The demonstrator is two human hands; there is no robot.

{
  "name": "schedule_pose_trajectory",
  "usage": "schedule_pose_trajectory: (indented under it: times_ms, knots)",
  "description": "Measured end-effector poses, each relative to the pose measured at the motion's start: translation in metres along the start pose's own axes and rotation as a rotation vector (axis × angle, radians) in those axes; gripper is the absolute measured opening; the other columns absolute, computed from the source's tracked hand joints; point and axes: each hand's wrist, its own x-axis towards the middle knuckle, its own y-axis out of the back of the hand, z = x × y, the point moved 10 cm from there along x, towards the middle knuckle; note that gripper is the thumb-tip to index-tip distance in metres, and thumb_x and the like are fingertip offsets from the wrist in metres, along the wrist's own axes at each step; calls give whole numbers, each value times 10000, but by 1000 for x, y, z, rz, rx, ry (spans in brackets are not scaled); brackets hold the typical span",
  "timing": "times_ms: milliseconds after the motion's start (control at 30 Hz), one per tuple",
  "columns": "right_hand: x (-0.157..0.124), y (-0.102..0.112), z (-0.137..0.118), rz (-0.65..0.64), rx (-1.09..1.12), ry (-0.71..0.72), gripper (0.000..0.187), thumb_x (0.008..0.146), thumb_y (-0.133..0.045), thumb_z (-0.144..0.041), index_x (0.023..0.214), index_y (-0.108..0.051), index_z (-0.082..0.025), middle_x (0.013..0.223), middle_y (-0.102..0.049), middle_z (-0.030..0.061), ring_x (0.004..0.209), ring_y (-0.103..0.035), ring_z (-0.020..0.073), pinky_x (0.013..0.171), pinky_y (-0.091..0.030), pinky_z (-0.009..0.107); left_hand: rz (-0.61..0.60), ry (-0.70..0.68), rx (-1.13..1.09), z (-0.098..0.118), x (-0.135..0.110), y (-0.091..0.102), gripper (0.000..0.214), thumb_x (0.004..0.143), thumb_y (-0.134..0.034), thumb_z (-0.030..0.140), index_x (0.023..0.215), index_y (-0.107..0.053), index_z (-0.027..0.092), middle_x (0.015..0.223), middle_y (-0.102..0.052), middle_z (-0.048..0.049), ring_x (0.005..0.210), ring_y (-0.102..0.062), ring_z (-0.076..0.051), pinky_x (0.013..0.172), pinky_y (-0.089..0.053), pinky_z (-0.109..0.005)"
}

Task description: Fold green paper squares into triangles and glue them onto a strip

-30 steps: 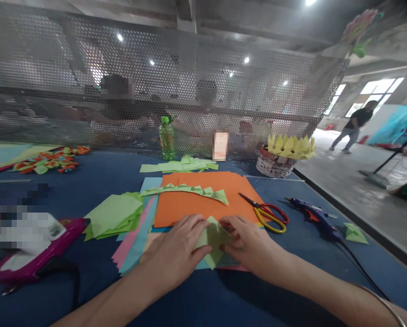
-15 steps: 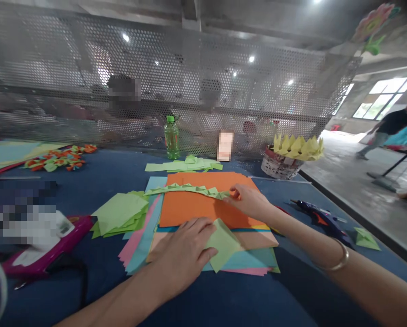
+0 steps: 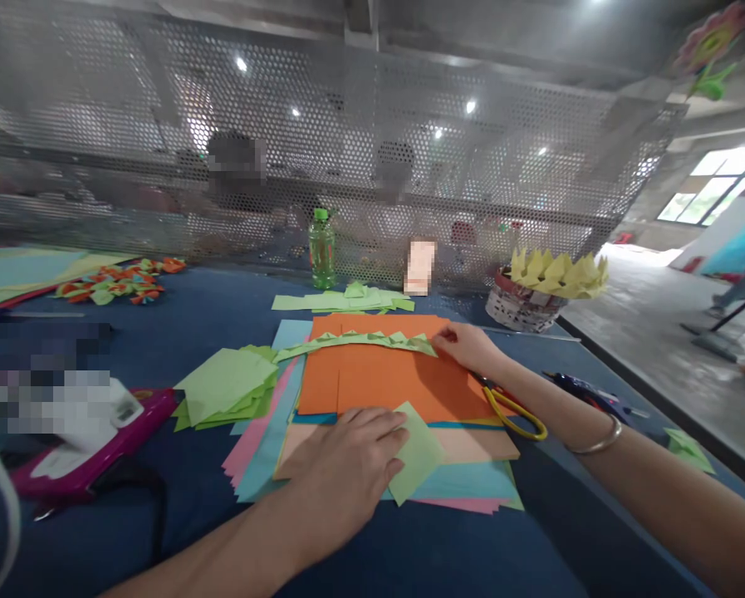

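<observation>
A light green paper strip (image 3: 353, 339) with a row of small folded points lies across orange paper sheets (image 3: 384, 382). My right hand (image 3: 468, 345) is at the strip's right end, its curled fingertips pinching the edge there. My left hand (image 3: 353, 461) lies flat, palm down, on the lower edge of the paper stack. Its fingertips rest on the left side of a loose light green paper square (image 3: 419, 461). Below the orange sheets, peach, blue and pink sheets show. Yellow-handled scissors (image 3: 518, 415) lie partly under my right forearm.
Green paper squares (image 3: 226, 386) are piled left of the stack. Green strips (image 3: 338, 300), a bottle (image 3: 322, 253) and a basket with yellow points (image 3: 525, 307) stand behind. A magenta device (image 3: 98, 448) is left; a glue gun (image 3: 587, 390) is right.
My right hand has shifted slightly right and away from me, showing more of the strip's end. The scissors' handle has come into view. My left hand stays on the paper.
</observation>
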Motion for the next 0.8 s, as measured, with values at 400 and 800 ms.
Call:
schedule_pose_trajectory:
  times_ms: [400, 800]
  knots:
    - [15, -16, -43, -65, 68, 56, 341, 987, -613, -378, 1260, -610, -173, 1262, -633, 93, 1067, -651, 237, 905, -563, 444, 276, 628, 328, -161, -9, 107, 408, 980, -583, 301, 1343, -554, 117, 1374, -558, -226, 1252, -535, -400, 1012, -438, -620]
    - [8, 1, -56, -17, 98, 91, 331, 984, -620, -350, 1268, -607, -180, 1283, -623, 94, 1080, -648, 238, 908, -565, 443, 320, 626, 410, -185, -5, 96, 297, 989, -623, 356, 1214, -627, 162, 1235, -639, -97, 1094, -637, -253, 960, -522, -490]
